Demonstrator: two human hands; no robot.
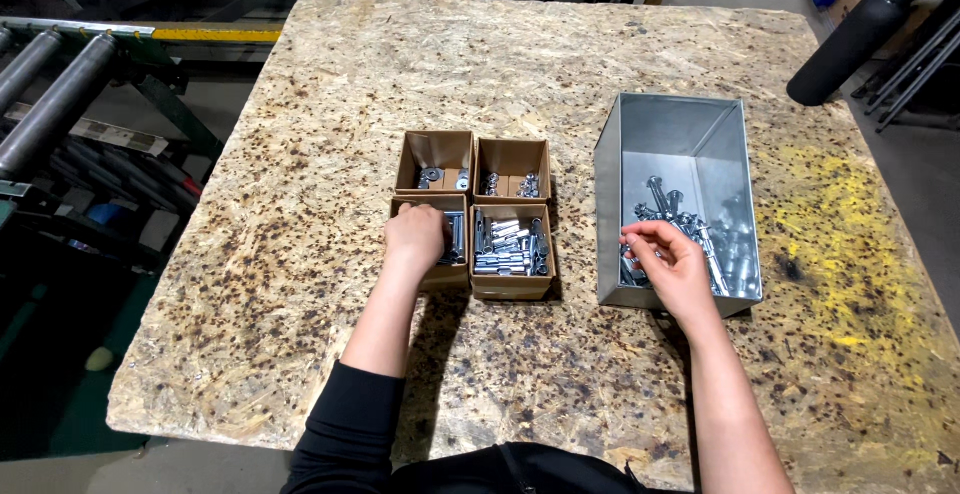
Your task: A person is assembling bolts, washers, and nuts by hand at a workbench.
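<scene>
My left hand rests palm down inside the near-left of four small cardboard boxes, over dark bolts; whether it grips one is hidden. The near-right box holds several silver bolts and sleeves. The far-left box has a few washers, the far-right box a few nuts. My right hand reaches into the near end of a grey metal bin, fingers curled among loose silver bolts; what it holds is unclear.
Everything sits on a speckled chipboard table with yellow paint marks at the right. A black bottle leans at the far right corner. A roller conveyor stands to the left of the table.
</scene>
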